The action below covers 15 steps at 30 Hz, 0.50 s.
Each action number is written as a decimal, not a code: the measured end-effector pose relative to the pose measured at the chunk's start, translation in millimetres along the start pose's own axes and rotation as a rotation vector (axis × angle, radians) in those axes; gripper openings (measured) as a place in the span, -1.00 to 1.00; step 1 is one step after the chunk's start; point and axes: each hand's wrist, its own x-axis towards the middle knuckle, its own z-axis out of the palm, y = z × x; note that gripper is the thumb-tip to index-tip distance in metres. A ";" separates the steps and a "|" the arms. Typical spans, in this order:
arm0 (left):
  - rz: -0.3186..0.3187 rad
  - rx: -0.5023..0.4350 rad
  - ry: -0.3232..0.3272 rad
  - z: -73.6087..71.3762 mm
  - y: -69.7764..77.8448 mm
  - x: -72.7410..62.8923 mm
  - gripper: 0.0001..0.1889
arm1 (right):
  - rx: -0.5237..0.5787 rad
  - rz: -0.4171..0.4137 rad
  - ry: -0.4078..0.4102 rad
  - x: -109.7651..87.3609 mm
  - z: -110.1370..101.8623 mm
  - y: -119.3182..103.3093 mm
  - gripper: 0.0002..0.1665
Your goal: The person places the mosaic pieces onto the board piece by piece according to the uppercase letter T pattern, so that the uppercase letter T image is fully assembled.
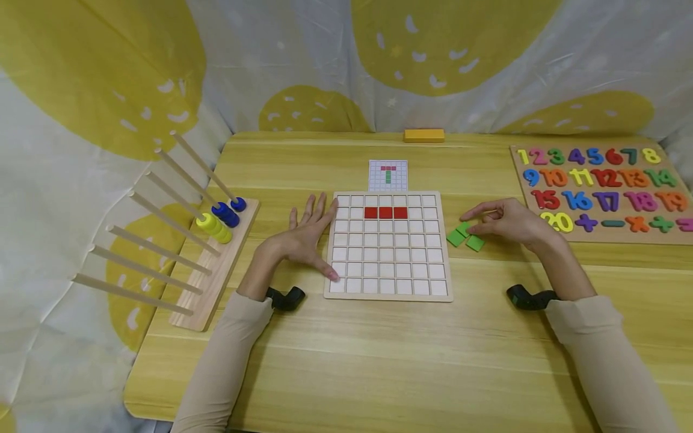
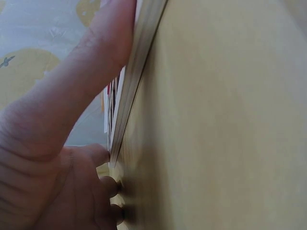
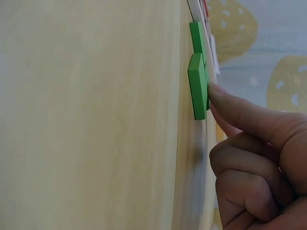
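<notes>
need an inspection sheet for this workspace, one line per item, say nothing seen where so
surface: wood-grain table
job's things: grid board holding three red tiles; green tiles beside its right edge; pattern card beyond it
clutter: peg stand with yellow rings and blue rings at left; number board at right; orange block at the far edge
grips: left hand spread along the grid board's left edge; right hand at the green tiles, pinch unclear
cables: nothing seen
surroundings: yellow-patterned curtain
</notes>
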 end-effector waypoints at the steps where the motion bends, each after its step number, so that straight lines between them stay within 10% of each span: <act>1: 0.000 0.001 0.000 0.0 0.0 0.1 0.68 | 0.001 0.001 0.002 0.0 -0.1 -0.1 -0.47; 15: 0.003 0.004 0.002 0.5 -0.8 0.5 0.68 | -0.021 0.007 0.073 1.2 -2.1 2.4 -0.45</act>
